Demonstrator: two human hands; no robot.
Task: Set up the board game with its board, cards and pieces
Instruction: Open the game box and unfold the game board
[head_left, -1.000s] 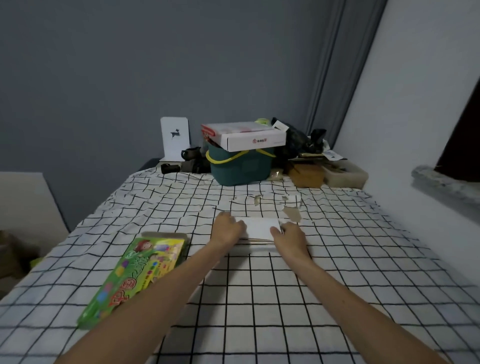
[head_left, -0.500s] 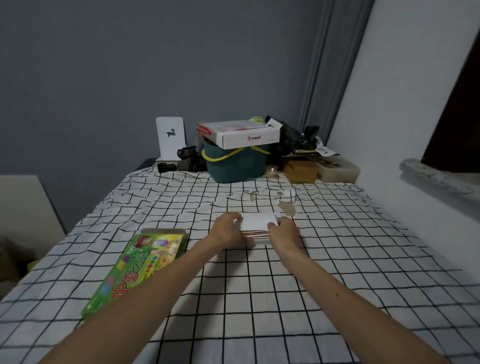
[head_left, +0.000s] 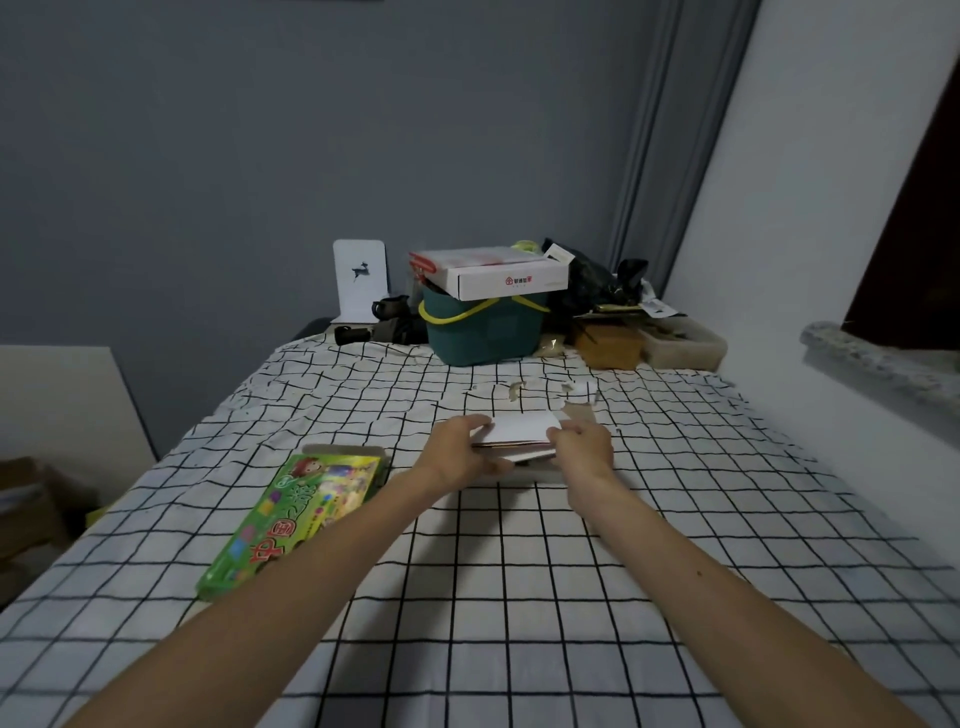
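Left hand (head_left: 457, 453) and right hand (head_left: 583, 448) grip opposite ends of the folded white board (head_left: 519, 430), held just over the checked bedspread (head_left: 519, 597), right of the green game box (head_left: 298, 519). The likely next move is to unfold it flat.

Red "中国" — on the green game box (head_left: 291, 519).

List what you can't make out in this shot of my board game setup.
1. Head view: printed face of the folded board; only its blank white side shows, and the left hand and right hand cover its ends.
2. Head view: the pale scraps beyond it are too small to identify.
3. Head view: contents of the teal basket, hidden by the white carton on top.
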